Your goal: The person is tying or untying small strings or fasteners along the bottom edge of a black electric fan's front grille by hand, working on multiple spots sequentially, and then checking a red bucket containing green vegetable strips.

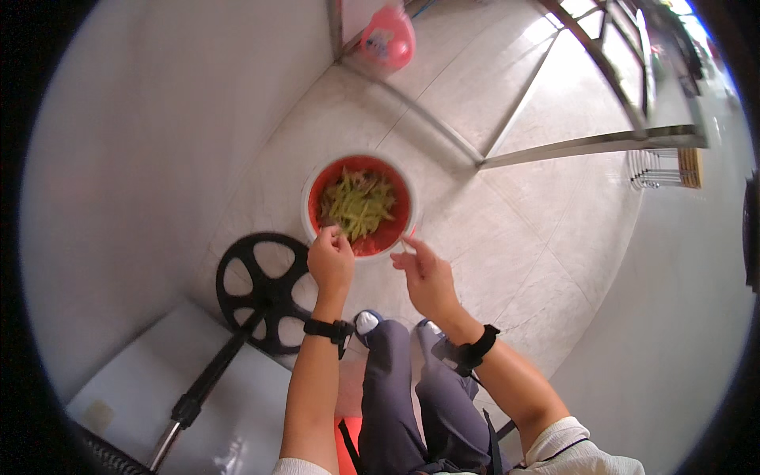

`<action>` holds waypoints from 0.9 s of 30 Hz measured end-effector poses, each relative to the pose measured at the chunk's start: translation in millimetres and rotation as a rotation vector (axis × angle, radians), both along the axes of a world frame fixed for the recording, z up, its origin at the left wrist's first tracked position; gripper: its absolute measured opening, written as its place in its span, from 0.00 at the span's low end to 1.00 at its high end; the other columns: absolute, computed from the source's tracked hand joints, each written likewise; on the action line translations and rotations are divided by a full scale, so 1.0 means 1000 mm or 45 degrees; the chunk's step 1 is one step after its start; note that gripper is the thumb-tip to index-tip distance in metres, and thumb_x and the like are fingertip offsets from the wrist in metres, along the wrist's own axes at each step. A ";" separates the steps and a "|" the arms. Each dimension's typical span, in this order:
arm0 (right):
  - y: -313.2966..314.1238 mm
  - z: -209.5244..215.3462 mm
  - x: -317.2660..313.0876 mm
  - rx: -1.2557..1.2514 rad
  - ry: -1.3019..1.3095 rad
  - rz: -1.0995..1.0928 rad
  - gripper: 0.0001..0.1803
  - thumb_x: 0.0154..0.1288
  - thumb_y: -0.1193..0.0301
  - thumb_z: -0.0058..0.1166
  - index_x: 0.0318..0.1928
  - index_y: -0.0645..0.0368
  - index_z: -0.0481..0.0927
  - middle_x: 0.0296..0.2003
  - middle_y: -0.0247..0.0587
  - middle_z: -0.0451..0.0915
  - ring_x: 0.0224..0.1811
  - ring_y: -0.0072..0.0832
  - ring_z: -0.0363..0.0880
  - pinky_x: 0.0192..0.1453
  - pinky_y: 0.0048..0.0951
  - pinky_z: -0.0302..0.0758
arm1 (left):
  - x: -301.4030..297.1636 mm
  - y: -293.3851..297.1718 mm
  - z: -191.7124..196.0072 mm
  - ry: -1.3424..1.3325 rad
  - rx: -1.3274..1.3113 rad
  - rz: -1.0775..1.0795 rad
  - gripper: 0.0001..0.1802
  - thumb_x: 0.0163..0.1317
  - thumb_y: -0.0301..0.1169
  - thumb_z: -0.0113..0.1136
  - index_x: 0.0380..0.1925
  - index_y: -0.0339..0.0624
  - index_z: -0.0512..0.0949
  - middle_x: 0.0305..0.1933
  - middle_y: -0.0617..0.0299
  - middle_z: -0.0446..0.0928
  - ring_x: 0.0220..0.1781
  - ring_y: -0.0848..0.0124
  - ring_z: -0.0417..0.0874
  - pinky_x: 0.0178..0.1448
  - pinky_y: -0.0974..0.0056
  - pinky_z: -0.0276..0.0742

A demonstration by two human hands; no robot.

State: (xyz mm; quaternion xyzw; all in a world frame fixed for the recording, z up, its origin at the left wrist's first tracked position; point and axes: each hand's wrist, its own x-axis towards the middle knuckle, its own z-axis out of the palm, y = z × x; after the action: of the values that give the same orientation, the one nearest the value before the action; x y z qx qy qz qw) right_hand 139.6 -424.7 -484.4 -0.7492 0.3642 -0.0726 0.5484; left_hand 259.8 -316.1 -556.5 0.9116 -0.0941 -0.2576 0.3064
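A round white basin (306,198) with a red colander (404,202) inside it stands on the floor in front of me. Heaped in the colander are green vegetable pieces (360,202), long and pointed. At the near left rim my left hand (331,257) is closed in a pinch; whatever its fingertips hold is too small to make out. My right hand (429,277) is just outside the near right rim. Its index finger reaches toward the rim with the thumb apart from it, and I see nothing held.
A black spoked round base (265,297) with a pole lies left of the basin, by a grey panel (190,388). Beyond stand a metal frame (419,115) and a pink plastic item (389,38). A wire rack (653,169) is at the right. White walls flank both sides.
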 end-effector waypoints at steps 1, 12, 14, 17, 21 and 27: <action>-0.002 0.017 0.001 -0.039 0.101 0.046 0.10 0.62 0.77 0.41 0.44 0.66 0.69 0.30 0.47 0.80 0.33 0.29 0.81 0.37 0.25 0.75 | -0.004 0.001 -0.005 -0.443 -0.208 -0.136 0.30 0.50 0.28 0.55 0.56 0.37 0.62 0.51 0.43 0.70 0.51 0.54 0.72 0.52 0.57 0.69; -0.091 0.100 0.002 -0.148 0.246 0.283 0.08 0.58 0.69 0.45 0.34 0.60 0.73 0.22 0.53 0.76 0.27 0.49 0.75 0.29 0.41 0.71 | -0.029 -0.089 0.129 0.317 -0.380 0.360 0.18 0.56 0.40 0.56 0.40 0.37 0.72 0.34 0.58 0.75 0.36 0.67 0.77 0.41 0.64 0.73; -0.106 0.115 0.006 0.063 0.095 0.413 0.08 0.56 0.71 0.44 0.33 0.63 0.72 0.26 0.55 0.76 0.30 0.51 0.75 0.33 0.44 0.70 | -0.045 -0.119 0.203 1.094 -0.719 0.514 0.15 0.61 0.40 0.51 0.39 0.39 0.72 0.36 0.61 0.73 0.40 0.72 0.72 0.42 0.66 0.70; -0.143 0.158 0.013 -0.073 0.005 0.592 0.08 0.56 0.71 0.44 0.31 0.64 0.71 0.26 0.55 0.75 0.31 0.51 0.74 0.33 0.43 0.70 | -0.050 -0.140 0.237 0.833 -0.899 0.569 0.11 0.62 0.38 0.50 0.34 0.41 0.72 0.31 0.64 0.73 0.32 0.75 0.74 0.36 0.70 0.71; -0.226 0.270 0.009 -0.027 -0.096 0.679 0.06 0.58 0.70 0.44 0.33 0.59 0.70 0.25 0.54 0.75 0.30 0.50 0.74 0.31 0.45 0.69 | -0.029 -0.139 0.265 0.431 -0.712 0.791 0.09 0.59 0.32 0.53 0.32 0.36 0.72 0.24 0.63 0.74 0.24 0.75 0.74 0.28 0.71 0.72; -0.375 0.363 0.011 -0.740 -0.582 0.385 0.01 0.54 0.76 0.47 0.29 0.57 0.71 0.24 0.44 0.73 0.31 0.43 0.72 0.33 0.38 0.69 | 0.001 -0.204 0.347 -0.028 -0.302 0.549 0.11 0.55 0.29 0.54 0.36 0.32 0.73 0.22 0.58 0.75 0.20 0.73 0.74 0.27 0.67 0.72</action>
State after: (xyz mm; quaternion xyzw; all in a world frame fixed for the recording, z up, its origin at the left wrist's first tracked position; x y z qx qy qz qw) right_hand 150.3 -799.5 -121.1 -0.8829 0.0828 -0.2559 0.3849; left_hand 261.0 -519.7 -209.1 0.8709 0.0695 -0.1634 0.4582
